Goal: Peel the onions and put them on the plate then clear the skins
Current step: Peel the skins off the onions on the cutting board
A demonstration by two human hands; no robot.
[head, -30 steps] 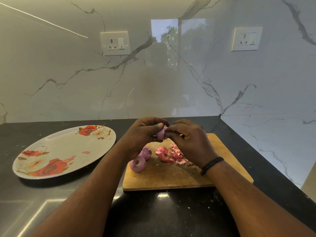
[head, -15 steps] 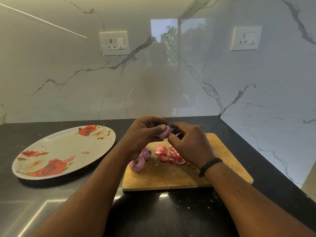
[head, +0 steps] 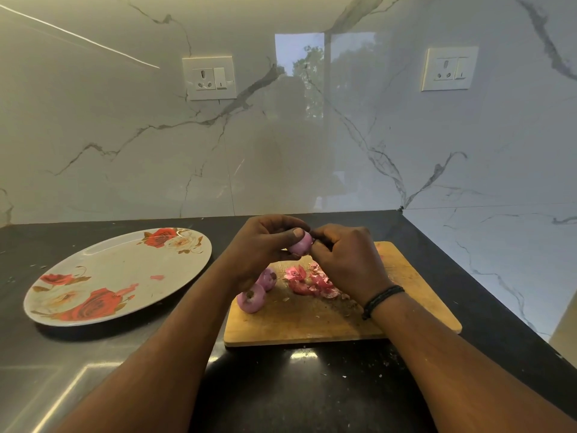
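left hand (head: 259,245) grips onion (head: 300,244); right hand (head: 345,260) pinches it.

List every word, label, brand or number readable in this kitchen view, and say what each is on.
None: no readable text shows.
Left wall socket: only a small dark mark on its switch, no lettering.
Right wall socket: the same, no lettering.
Plate: rose pattern only.
Cutting board: bare wood, no brand.

cutting board (head: 312,320): worn wood | counter (head: 281,385): glossy black | wall (head: 125,135): polished marble | plate (head: 103,276): glossy
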